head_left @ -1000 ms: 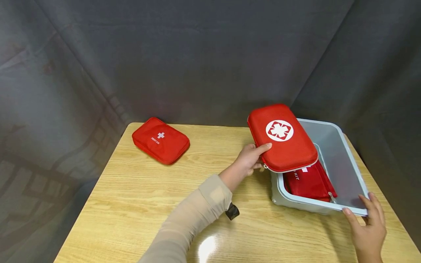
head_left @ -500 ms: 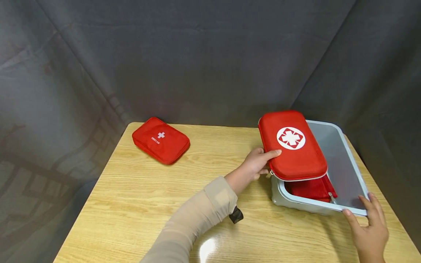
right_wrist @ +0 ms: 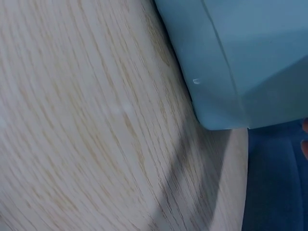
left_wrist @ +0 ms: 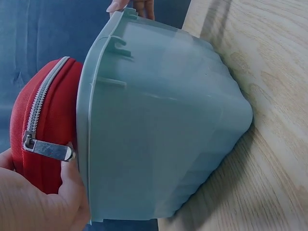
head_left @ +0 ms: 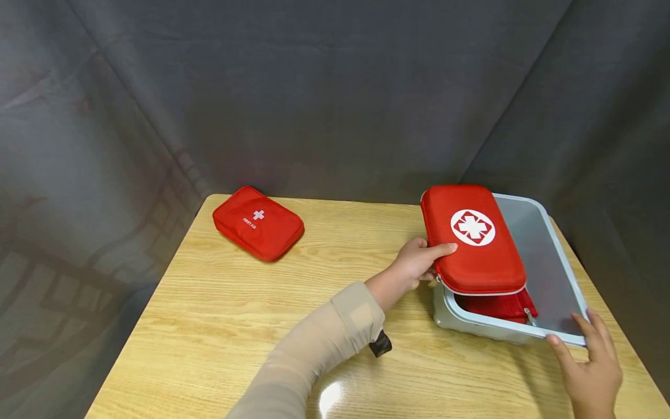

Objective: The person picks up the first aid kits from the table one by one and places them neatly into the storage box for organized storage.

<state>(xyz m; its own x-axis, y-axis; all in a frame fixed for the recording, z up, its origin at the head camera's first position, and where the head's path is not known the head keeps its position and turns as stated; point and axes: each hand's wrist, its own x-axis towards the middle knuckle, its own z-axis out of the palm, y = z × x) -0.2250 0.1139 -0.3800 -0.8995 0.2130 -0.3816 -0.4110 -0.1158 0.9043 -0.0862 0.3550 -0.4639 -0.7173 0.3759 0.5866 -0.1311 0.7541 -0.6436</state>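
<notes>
Head view shows us the red hard-shell case (head_left: 487, 262) held over the left part of the grey-blue plastic bin (head_left: 549, 273), farther right and nearer to us than a second ago, so that it now hides the lettering on the red zip pouch (head_left: 497, 307) inside. We take that shift to mean the case is better lined up over the bin's mouth, though it does not look to be down inside; whether it touches the rim we cannot tell. Its long axis runs from far to near, the far end slanting left and the near end right, with the white emblem (head_left: 473, 227) facing up and the metal zip pull (left_wrist: 50, 150) by the near left corner. We see the grip of the left hand (head_left: 413, 259) grasping the case's left edge, thumb on top, while the right hand (head_left: 594, 366) holds the bin's near right corner, as before. On the counter (head_left: 314, 302), well apart at left, lies the FIRST AID pouch (head_left: 259, 224).
</notes>
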